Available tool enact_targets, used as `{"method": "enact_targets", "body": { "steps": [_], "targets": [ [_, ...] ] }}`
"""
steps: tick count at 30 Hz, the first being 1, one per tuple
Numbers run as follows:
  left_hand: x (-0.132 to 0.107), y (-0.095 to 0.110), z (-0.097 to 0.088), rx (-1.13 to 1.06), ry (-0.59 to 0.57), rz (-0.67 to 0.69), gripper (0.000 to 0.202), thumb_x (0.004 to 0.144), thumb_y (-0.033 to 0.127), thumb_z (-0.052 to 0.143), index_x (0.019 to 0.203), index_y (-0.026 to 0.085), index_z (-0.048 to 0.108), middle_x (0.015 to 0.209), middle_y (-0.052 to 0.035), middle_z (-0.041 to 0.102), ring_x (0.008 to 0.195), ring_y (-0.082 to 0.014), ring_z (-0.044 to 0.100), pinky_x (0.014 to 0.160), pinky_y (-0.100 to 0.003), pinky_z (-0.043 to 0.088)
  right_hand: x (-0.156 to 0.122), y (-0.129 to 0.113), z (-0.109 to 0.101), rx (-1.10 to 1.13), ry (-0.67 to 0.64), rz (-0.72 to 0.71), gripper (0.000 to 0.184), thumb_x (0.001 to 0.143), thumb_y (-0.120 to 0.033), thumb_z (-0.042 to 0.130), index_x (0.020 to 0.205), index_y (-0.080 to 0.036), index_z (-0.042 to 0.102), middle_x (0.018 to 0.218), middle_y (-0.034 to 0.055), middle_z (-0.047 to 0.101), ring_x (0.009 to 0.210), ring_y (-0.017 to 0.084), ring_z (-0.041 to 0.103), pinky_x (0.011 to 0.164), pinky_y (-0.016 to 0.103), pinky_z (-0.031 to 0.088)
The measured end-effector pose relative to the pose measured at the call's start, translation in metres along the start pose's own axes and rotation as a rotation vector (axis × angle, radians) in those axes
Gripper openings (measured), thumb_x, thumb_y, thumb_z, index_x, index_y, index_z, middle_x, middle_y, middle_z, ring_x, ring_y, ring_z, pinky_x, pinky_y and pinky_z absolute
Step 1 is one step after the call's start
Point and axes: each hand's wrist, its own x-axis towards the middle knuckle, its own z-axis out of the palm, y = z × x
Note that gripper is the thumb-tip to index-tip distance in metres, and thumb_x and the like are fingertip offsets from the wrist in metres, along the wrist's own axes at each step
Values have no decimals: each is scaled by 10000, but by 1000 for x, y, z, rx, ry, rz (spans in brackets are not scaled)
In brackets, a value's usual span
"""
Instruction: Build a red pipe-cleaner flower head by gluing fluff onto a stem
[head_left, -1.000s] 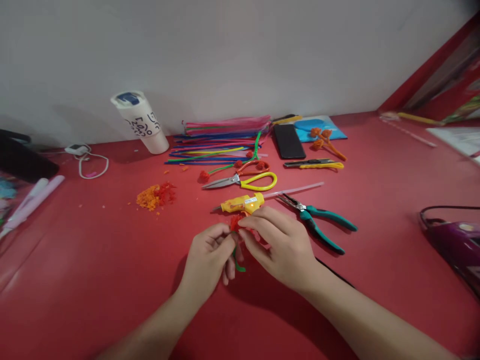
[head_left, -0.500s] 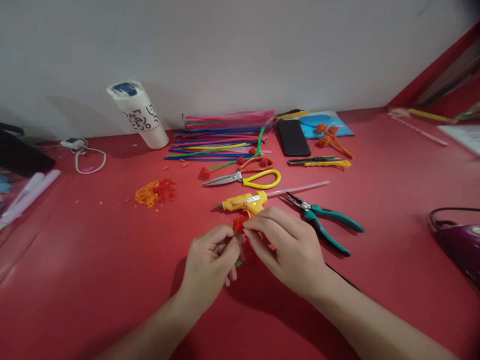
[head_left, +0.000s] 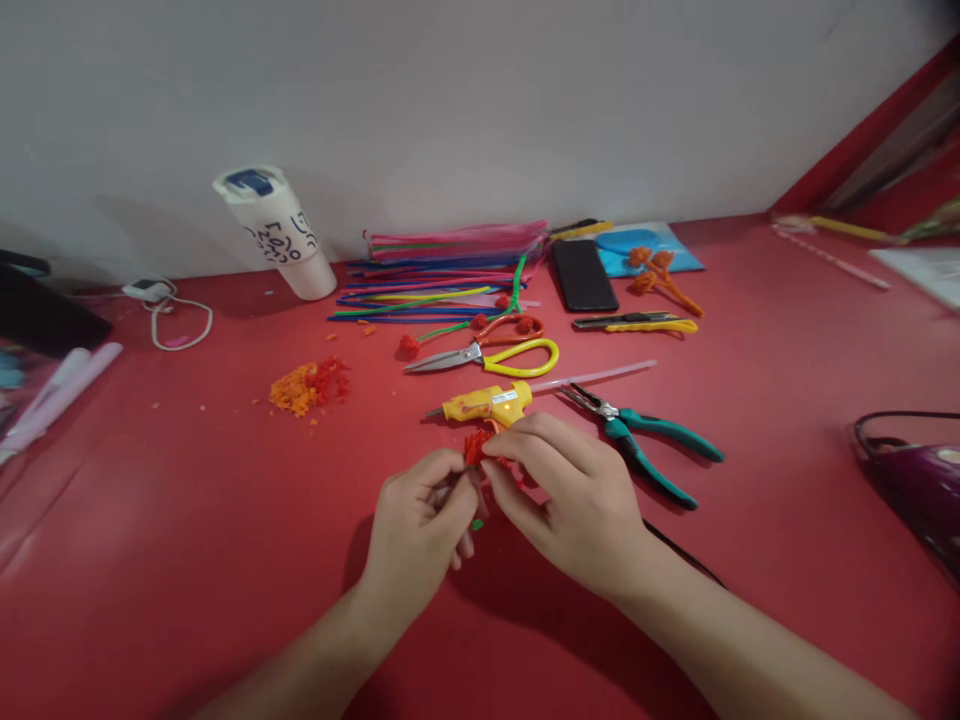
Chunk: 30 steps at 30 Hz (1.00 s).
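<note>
My left hand (head_left: pixel 424 510) pinches a piece with a fuzzy red pipe-cleaner flower (head_left: pixel 475 446) at its top; a bit of green shows below the fingers. From the right, the thumb and forefinger of my right hand (head_left: pixel 566 490) close on the flower's red fuzz. My fingers cover much of the piece. Just beyond the hands lies a yellow hot glue gun (head_left: pixel 487 403) with a clear glue stick in its back. Scissors (head_left: pixel 480 355) with one yellow and one orange handle rest behind it. Green-handled pliers (head_left: pixel 630 430) lie by my right hand.
Pipe cleaners (head_left: pixel 450 265) lie along the wall beside a phone (head_left: pixel 585 275). A green stem (head_left: pixel 517 280) with red balls, an orange pipe-cleaner sprig (head_left: pixel 664 278) and a cutter (head_left: pixel 637 323) are nearby. Fuzz clippings (head_left: pixel 300 388) and a white tumbler (head_left: pixel 281 235) stand left.
The fingers of my right hand have shifted slightly left on the red flower, and its fuzz looks more spread. My left hand stays almost in place.
</note>
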Motion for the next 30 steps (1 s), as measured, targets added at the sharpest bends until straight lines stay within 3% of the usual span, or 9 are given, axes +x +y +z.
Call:
{"method": "enact_targets", "body": {
  "steps": [17,23,30],
  "targets": [
    [-1,-1,1,-22,-10,-15,112,730,187,541,621,197,563,388,93,485,254,-41,421,254,-109,295,-1,0,1,-21,-10,0,117,866,-108,496,833,-180,582,765,57,638,657,148,575,596,271,472],
    [4,-2,0,-279,-91,-130,157,774,276,560,649,181,565,483,58,579,262,-45,445,236,-116,310,3,0,-6,66,50,0,135,840,-72,519,919,-160,584,785,62,634,683,140,581,622,255,489],
    [9,-5,-3,-449,-133,-207,175,792,275,554,653,170,542,477,47,599,240,-30,397,219,-96,265,4,7,-1,-44,-14,-7,100,846,-112,539,897,-162,609,841,75,647,739,166,600,666,280,503]
  ]
}}
